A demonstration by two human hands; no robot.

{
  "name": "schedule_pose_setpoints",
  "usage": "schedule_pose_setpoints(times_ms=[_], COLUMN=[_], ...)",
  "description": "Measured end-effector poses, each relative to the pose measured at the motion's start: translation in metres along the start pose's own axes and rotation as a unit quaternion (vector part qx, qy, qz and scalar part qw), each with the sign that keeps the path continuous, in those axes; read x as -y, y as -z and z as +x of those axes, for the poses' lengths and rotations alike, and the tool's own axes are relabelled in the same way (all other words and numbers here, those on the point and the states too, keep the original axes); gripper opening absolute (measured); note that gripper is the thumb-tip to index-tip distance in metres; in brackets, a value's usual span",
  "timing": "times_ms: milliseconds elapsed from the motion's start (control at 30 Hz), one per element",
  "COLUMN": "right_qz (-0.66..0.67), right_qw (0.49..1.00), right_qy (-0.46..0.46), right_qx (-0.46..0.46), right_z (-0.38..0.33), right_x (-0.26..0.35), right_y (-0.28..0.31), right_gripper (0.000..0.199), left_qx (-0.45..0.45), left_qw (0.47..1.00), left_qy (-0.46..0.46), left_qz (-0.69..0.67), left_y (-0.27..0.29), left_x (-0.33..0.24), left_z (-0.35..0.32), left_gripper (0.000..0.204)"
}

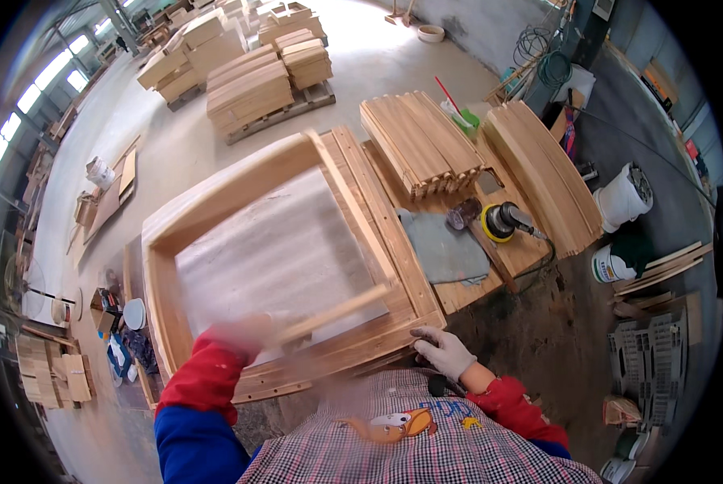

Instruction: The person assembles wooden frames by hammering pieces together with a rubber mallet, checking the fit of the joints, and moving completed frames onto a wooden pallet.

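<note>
Head view: the blurry left hand [244,332] gripped a thin wooden stick [333,315] over the big wooden frame [216,202]. The gloved right hand [445,351] curled on the frame's smooth corner, holding nothing else.

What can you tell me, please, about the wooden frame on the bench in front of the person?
The frame is a large rectangle of pale, unfinished wood with raised side rails and slatted edges, lying flat and turned at an angle on the bench. A whitish sheet fills its middle. The gloved right hand rests at its near corner; the left hand, blurred, is at its near edge with a thin wooden strip slanting over the sheet. A grey cloth lies beside its right rail.
</note>
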State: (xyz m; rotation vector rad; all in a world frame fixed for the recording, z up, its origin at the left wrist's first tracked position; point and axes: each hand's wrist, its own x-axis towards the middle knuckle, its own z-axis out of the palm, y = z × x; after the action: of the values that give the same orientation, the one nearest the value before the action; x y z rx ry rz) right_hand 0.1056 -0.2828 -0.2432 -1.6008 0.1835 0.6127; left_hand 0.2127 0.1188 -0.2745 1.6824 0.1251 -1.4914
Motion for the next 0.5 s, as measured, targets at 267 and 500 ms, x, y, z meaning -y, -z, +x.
schedule_pose_setpoints(times_ms=[267, 500], right_qz=[-0.051, 0.037], right_qw=[0.998, 0.999], right_qy=[0.029, -0.035], right_qx=[-0.005, -0.011], right_z=[0.001, -0.005], right_x=[-0.018, -0.034], right_y=[-0.011, 0.021], right_gripper=[0.038, 0.036], left_qx=[-0.060, -0.194], left_qw=[0.960, 0.936], left_qy=[-0.055, -0.166], left_qz=[0.268, 0.242], left_y=[-0.037, -0.086], left_x=[0.000, -0.080], left_z=[0.045, -0.005], left_gripper=[0.040, 0.041])
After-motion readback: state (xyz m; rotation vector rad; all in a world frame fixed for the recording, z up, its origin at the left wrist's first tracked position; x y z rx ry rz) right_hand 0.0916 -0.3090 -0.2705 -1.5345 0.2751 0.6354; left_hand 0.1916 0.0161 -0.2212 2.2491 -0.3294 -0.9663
